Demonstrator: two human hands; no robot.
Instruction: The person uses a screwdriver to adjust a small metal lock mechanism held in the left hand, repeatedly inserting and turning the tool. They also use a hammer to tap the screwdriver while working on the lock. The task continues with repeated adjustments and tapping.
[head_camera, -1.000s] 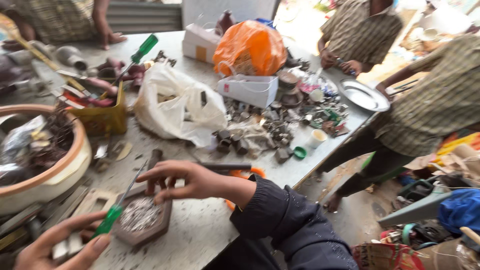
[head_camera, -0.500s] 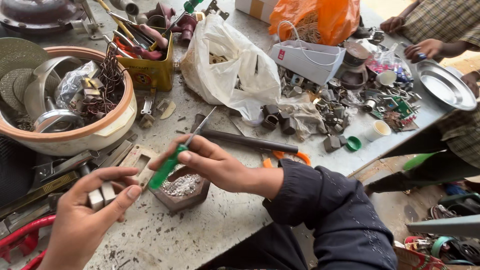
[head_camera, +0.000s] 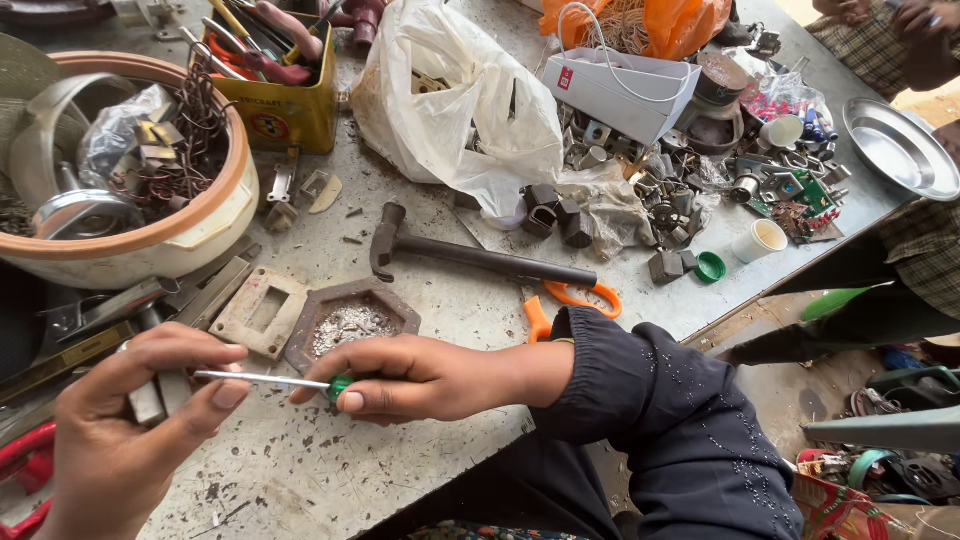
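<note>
Screwdriver (head_camera: 290, 382), green-handled, lies level left-to-right between both hands: right hand (head_camera: 420, 375) closed on the handle, left hand (head_camera: 140, 410) pinching a small metal block (head_camera: 148, 400) at the tip. Just beyond: hexagonal tray (head_camera: 350, 322) of shavings; farther, hammer (head_camera: 470, 255).

The right hand (head_camera: 420, 375) hides most of the green-handled steel screwdriver (head_camera: 270, 381); at nine o'clock, the round clay-rimmed bowl (head_camera: 215, 215) is cut off.

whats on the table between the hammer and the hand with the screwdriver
In the head view, a six-sided metal tray of silvery scraps lies between the hammer and the right hand holding the screwdriver.
</note>
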